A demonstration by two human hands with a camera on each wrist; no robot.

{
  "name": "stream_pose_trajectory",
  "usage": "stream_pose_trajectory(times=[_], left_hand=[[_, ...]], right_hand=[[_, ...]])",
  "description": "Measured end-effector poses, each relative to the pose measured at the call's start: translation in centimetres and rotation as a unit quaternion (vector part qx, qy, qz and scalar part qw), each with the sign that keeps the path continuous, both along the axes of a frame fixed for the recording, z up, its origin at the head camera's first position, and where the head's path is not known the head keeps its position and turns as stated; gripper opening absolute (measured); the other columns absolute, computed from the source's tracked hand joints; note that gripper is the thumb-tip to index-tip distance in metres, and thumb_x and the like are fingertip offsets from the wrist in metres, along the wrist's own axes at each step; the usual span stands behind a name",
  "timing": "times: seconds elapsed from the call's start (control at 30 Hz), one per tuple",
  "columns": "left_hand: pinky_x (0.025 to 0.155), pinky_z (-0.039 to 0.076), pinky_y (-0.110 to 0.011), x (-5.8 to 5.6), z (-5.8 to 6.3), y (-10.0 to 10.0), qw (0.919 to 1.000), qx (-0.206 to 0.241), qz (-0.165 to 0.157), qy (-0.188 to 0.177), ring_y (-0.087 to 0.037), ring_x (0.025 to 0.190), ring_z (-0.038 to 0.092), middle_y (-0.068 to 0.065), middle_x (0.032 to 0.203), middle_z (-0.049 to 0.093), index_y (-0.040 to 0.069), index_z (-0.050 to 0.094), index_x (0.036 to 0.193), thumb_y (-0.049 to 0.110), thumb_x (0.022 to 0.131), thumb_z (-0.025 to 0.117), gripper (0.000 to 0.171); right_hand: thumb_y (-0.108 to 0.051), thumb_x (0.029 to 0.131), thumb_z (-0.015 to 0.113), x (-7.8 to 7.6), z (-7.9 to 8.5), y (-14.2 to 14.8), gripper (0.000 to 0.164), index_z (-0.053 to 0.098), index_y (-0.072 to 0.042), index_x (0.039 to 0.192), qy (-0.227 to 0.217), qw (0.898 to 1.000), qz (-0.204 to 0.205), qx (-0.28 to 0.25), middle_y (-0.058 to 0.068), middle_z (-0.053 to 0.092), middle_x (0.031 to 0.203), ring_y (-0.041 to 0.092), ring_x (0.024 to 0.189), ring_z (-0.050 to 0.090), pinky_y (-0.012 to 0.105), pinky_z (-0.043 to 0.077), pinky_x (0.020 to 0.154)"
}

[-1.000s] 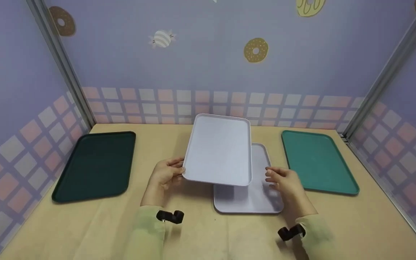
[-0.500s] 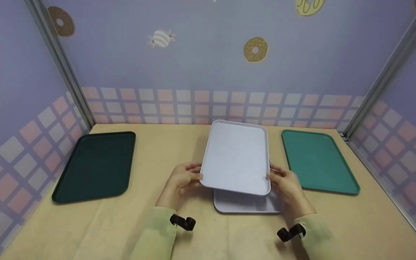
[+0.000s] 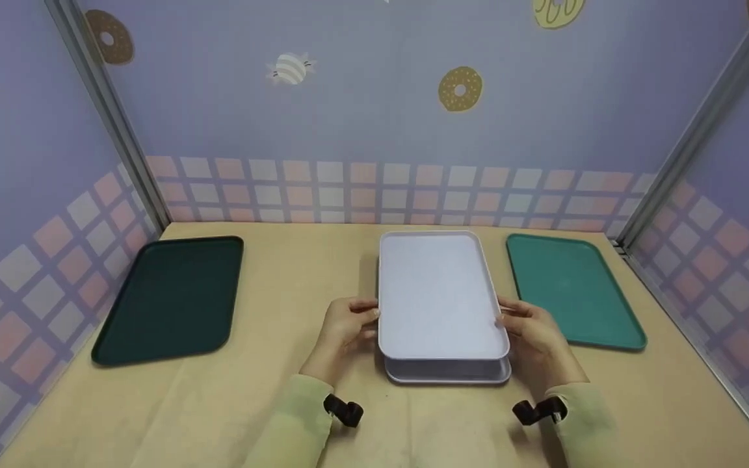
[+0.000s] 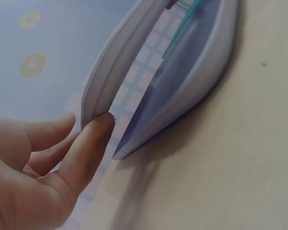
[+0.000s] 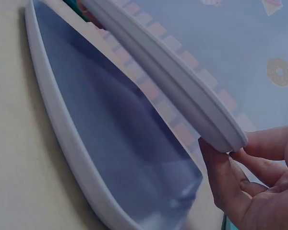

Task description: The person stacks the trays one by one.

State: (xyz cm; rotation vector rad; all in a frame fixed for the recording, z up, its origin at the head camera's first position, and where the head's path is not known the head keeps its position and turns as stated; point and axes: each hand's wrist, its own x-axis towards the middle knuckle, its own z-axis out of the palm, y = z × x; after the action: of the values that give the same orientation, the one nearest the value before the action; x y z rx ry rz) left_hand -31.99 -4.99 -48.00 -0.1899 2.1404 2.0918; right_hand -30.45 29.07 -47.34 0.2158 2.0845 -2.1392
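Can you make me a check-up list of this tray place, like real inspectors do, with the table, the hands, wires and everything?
Surface: pale tan table.
Trays: the upper tray is held above the lower tray, with a gap between them; the lower tray lies on the table. The dark tray lies at the left, the green tray at the right.
Clutter: only a tiny dark speck near the lower tray.
Hands: the left hand pinches the upper tray's left edge; the right hand pinches its right edge.
Cables: nothing seen.
Surroundings: purple walls printed with donuts, and metal posts at the corners.
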Motion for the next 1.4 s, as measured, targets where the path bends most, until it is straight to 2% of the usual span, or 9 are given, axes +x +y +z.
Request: stream_pose_trajectory(times=[0.07, 0.27, 0.5, 0.6, 0.7, 0.8, 0.97, 1.13, 1.4], left_hand=[[0.068, 0.063, -0.027, 0.1, -0.3, 0.3, 0.9998, -0.017, 0.006, 0.008, -0.013, 0.083, 0.068, -0.016, 0.111, 0.072, -0.004, 0.072, 0.122, -0.003, 0.093, 0.07, 0.029], [0.069, 0.064, -0.029, 0.2, -0.7, 1.0, 0.9983, -0.053, -0.007, 0.021, -0.014, 0.08, 0.071, -0.023, 0.113, 0.073, -0.008, 0.072, 0.118, -0.007, 0.091, 0.071, 0.028], [0.071, 0.065, -0.031, 0.4, -0.9, 1.3, 0.9956, -0.084, -0.022, 0.034, -0.014, 0.077, 0.071, -0.023, 0.11, 0.075, -0.011, 0.073, 0.112, -0.01, 0.087, 0.073, 0.025], [0.069, 0.064, -0.03, 0.5, -0.9, 1.3, 0.9951, -0.091, -0.023, 0.03, -0.012, 0.071, 0.069, -0.021, 0.108, 0.075, -0.01, 0.073, 0.11, -0.01, 0.086, 0.074, 0.023], [0.066, 0.064, -0.029, 0.6, -0.8, 1.2, 0.9934, -0.108, -0.028, 0.027, -0.011, 0.066, 0.068, -0.019, 0.103, 0.075, -0.009, 0.074, 0.109, -0.009, 0.086, 0.074, 0.023], [0.064, 0.063, -0.029, 0.7, -0.6, 1.2, 0.9923, -0.118, -0.032, 0.019, -0.011, 0.062, 0.067, -0.016, 0.098, 0.075, -0.008, 0.074, 0.108, -0.01, 0.086, 0.074, 0.023], [0.063, 0.064, -0.03, 0.9, -0.5, 1.1, 0.9913, -0.126, -0.033, 0.018, -0.012, 0.061, 0.066, -0.013, 0.092, 0.073, -0.009, 0.074, 0.105, -0.012, 0.085, 0.074, 0.021], [0.063, 0.064, -0.031, 0.8, -0.6, 1.1, 0.9909, -0.129, -0.034, 0.019, -0.013, 0.061, 0.066, -0.013, 0.089, 0.071, -0.01, 0.073, 0.104, -0.012, 0.085, 0.073, 0.019], [0.066, 0.064, -0.031, 0.7, -1.1, 1.3, 0.9876, -0.149, -0.034, 0.036, -0.015, 0.068, 0.069, -0.016, 0.094, 0.073, -0.009, 0.072, 0.105, -0.009, 0.085, 0.075, 0.02]], right_hand=[[0.002, 0.095, 0.067, 0.1, 0.0, 0.3, 0.066, 0.039, 0.006, 0.154, -0.002, 1.0, 0.01, 0.014, 0.0, 0.067, 0.112, 0.01, 0.092, 0.068, 0.024, 0.059, 0.08], [0.002, 0.092, 0.071, 0.2, -0.1, 1.1, 0.063, 0.045, 0.009, 0.149, -0.005, 0.998, 0.02, 0.054, 0.006, 0.069, 0.124, 0.007, 0.094, 0.068, 0.021, 0.058, 0.082], [0.003, 0.087, 0.076, 0.0, -0.6, 1.6, 0.06, 0.054, 0.009, 0.143, -0.027, 0.991, 0.018, 0.13, 0.005, 0.071, 0.112, 0.006, 0.089, 0.066, 0.019, 0.058, 0.077], [0.004, 0.086, 0.076, -0.1, -0.9, 1.6, 0.059, 0.055, 0.01, 0.141, -0.032, 0.988, 0.021, 0.151, 0.006, 0.07, 0.111, 0.006, 0.088, 0.064, 0.019, 0.058, 0.077], [0.004, 0.086, 0.076, -0.1, -1.1, 1.5, 0.057, 0.058, 0.009, 0.139, -0.03, 0.984, 0.027, 0.174, 0.007, 0.072, 0.111, 0.007, 0.08, 0.06, 0.02, 0.054, 0.069], [0.004, 0.084, 0.077, -0.1, -1.2, 1.4, 0.055, 0.061, 0.008, 0.136, -0.024, 0.981, 0.028, 0.189, 0.007, 0.073, 0.109, 0.008, 0.078, 0.059, 0.021, 0.052, 0.068], [0.007, 0.082, 0.077, 0.0, -1.3, 1.3, 0.055, 0.06, 0.012, 0.134, -0.02, 0.98, 0.033, 0.196, 0.008, 0.072, 0.107, 0.009, 0.086, 0.064, 0.022, 0.057, 0.074], [0.007, 0.081, 0.078, 0.0, -1.1, 1.1, 0.054, 0.061, 0.012, 0.132, -0.021, 0.978, 0.03, 0.207, 0.011, 0.072, 0.109, 0.01, 0.088, 0.064, 0.022, 0.058, 0.075], [0.005, 0.084, 0.076, 0.2, -0.9, 0.7, 0.052, 0.06, 0.013, 0.133, -0.004, 0.967, 0.042, 0.252, 0.026, 0.068, 0.122, 0.016, 0.095, 0.065, 0.024, 0.056, 0.076]])
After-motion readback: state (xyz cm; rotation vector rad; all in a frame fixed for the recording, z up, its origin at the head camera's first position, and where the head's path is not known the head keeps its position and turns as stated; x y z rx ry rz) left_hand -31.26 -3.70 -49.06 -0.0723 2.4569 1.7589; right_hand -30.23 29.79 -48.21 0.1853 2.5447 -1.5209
